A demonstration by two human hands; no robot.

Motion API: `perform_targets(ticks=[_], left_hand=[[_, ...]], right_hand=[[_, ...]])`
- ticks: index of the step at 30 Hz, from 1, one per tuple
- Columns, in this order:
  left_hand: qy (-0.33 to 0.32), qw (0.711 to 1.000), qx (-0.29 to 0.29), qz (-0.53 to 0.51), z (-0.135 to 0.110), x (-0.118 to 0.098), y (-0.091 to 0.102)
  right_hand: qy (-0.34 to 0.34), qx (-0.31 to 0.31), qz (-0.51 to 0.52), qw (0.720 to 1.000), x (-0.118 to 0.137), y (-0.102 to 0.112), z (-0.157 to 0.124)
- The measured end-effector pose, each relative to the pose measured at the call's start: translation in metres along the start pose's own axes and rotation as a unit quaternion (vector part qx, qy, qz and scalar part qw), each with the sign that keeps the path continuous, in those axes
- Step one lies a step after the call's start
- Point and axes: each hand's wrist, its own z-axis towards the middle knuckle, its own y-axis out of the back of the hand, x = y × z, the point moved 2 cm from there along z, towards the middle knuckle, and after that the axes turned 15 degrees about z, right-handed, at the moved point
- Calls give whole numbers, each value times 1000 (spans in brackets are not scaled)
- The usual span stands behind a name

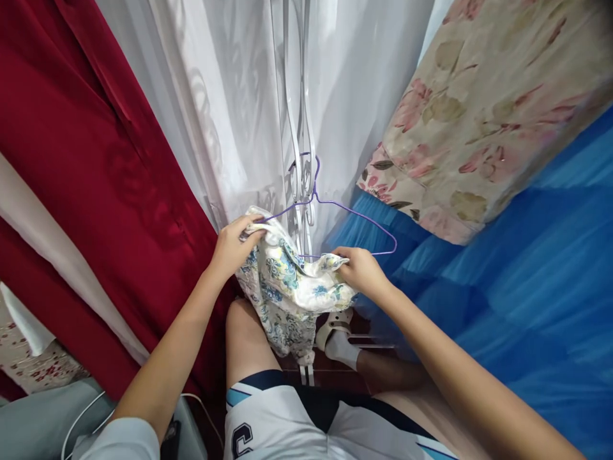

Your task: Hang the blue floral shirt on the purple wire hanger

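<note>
A purple wire hanger [352, 214] hooks onto a white metal grille [299, 128] behind sheer white curtains. A white garment with blue and yellow flowers [287, 291] drapes over the hanger's left side and hangs down. My left hand [234, 246] is closed on the cloth at the hanger's left shoulder. My right hand [360, 269] pinches the cloth along the hanger's bottom bar, near its middle. The hanger's right end is bare.
A dark red curtain [96, 160] hangs at the left. A bed with a blue cover [527, 287] and a floral pillow [483, 115] fills the right. My knees, in white shorts, and a sandalled foot [338, 338] are below the garment. White cables [81, 415] lie at lower left.
</note>
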Motion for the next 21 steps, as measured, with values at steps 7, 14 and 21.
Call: perform_targets(ticks=[7,14,21], left_hand=[[-37,999,20,34,20,-23,-16],[5,995,95,14,15,-3,-8],[39,993,92,-63,16,35,8]], right_hand=[[55,-98,117,987,-8,25,-25],[-58,-248,18,967,-40,101,7],[-185,-86,7,979,-37,135,19]])
